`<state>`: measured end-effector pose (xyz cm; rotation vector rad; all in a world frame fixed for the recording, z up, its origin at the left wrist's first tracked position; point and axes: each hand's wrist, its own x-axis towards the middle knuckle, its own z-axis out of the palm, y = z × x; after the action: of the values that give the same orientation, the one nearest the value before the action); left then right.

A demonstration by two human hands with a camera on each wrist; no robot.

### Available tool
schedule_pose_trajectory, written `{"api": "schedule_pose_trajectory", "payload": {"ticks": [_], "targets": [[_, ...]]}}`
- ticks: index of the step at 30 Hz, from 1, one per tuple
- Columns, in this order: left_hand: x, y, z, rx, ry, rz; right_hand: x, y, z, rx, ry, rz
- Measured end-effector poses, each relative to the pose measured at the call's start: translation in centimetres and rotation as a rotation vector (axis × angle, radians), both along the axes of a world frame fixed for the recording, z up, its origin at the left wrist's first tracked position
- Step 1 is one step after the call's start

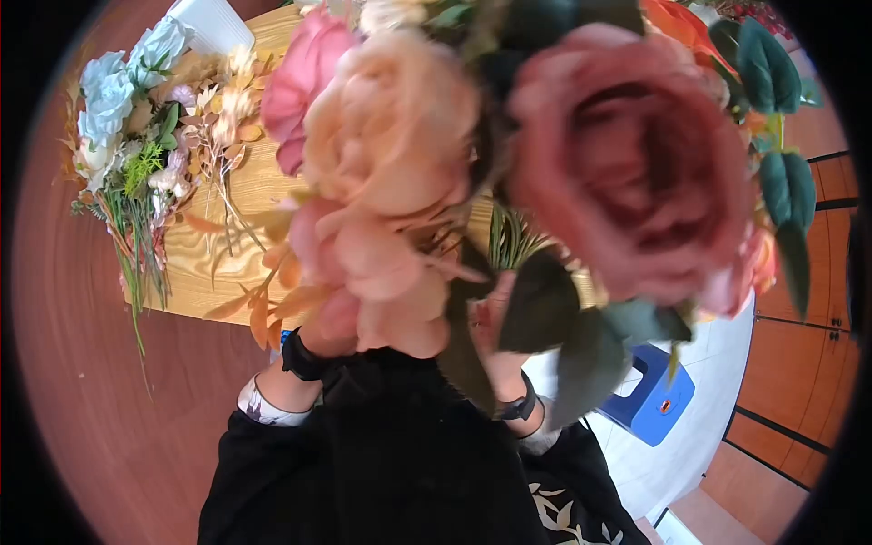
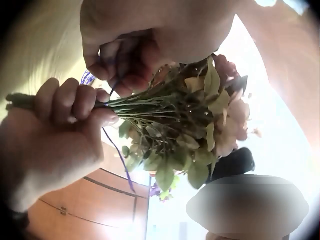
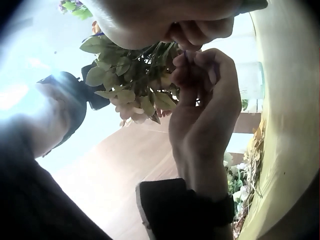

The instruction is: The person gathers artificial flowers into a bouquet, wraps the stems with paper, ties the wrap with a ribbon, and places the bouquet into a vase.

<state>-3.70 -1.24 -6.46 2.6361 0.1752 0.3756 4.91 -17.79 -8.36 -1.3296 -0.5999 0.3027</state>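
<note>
A bouquet of artificial flowers, with a large dusty-pink rose (image 1: 645, 182) and a peach bloom (image 1: 391, 127), fills the head view and hides most of both hands. In the left wrist view my right hand (image 2: 65, 107) grips its bundled green stems (image 2: 145, 107) with fingers wrapped round them. Above it, my left hand (image 2: 165, 30) pinches a thin purple string (image 2: 120, 160) that crosses the stems beside the right thumb; a loose end hangs down. The right wrist view shows the left hand (image 3: 205, 110) with bent fingertips close to the right fist (image 3: 170, 22).
On the wooden table (image 1: 195, 272), pale blue flowers (image 1: 107, 95) and dried orange-tan sprigs (image 1: 227, 127) lie at the left. A white container (image 1: 213, 23) stands at the back left. To the right are a blue plastic object (image 1: 658, 404) on the floor and brown cabinets (image 1: 790, 272).
</note>
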Motion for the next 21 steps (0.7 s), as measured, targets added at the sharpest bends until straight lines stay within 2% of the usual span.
{"api": "schedule_pose_trajectory", "payload": {"ticks": [1, 3, 4, 5, 6, 7, 9, 11, 12, 13, 15, 16, 17, 18, 19, 20, 21], "targets": [[0.2, -0.3, 0.0, 0.055, -0.01, -0.001, 0.4, 0.4, 0.3, 0.386, 0.547, 0.159], [0.6, -0.7, 0.0, 0.171, -0.033, 0.0, -1.3, 2.0, -1.2, 0.522, 0.452, -0.106], [1.6, -0.9, 0.7, -0.177, -0.236, 0.065, -0.9, 2.0, -0.5, 0.395, 0.269, -0.157], [2.3, -1.5, 2.4, -0.176, -0.237, 0.063, -0.4, 1.7, 0.1, 0.263, 0.091, -0.207], [2.9, -2.2, 4.8, -0.391, -0.214, 0.107, 0.4, 0.9, -0.1, 0.221, 0.245, -0.016], [3.3, -2.5, 6.3, -0.604, -0.189, 0.148, 0.0, 1.9, 1.5, 0.215, 0.321, -0.14], [3.3, -3.1, 7.2, -0.535, -0.198, 0.07, 0.1, 3.1, 1.6, 0.001, -0.127, -0.444], [3.4, -3.2, 7.7, -0.388, -0.224, -0.083, 1.2, 1.2, -2.3, 0.034, 0.414, -0.123], [3.6, -2.6, 7.6, -0.45, -0.156, -0.181, 0.9, 3.2, 0.8, 0.295, 0.396, -0.228], [3.9, -2.9, 7.9, -0.44, -0.162, -0.184, 1.4, 3.2, 0.7, 0.1, 0.226, -0.287], [4.3, -4.1, 8.9, -0.603, -0.229, -0.129, 1.1, 3.2, 0.0, 0.058, 0.241, -0.322], [4.3, -3.9, 9.6, -0.53, -0.081, -0.169, 0.8, 3.3, -1.1, 0.061, 0.244, -0.321], [4.6, -4.6, 9.4, -0.528, -0.076, -0.17, 0.4, 3.5, -2.8, 0.098, 0.093, -0.368], [5.2, -5.9, 8.9, -0.426, -0.117, -0.148, 0.1, 3.6, -3.6, 0.136, -0.06, -0.414], [5.3, -6.8, 8.2, -0.324, -0.161, -0.128, 0.1, 3.6, -3.5, 0.141, -0.061, -0.421], [4.8, -7.3, 6.8, -0.09, -0.465, -0.092, 0.1, 3.5, -3.4, 0.106, -0.069, -0.398], [5.0, -7.4, 6.3, -0.09, -0.467, -0.097, 0.1, 3.4, -3.1, 0.07, -0.078, -0.373]]}}
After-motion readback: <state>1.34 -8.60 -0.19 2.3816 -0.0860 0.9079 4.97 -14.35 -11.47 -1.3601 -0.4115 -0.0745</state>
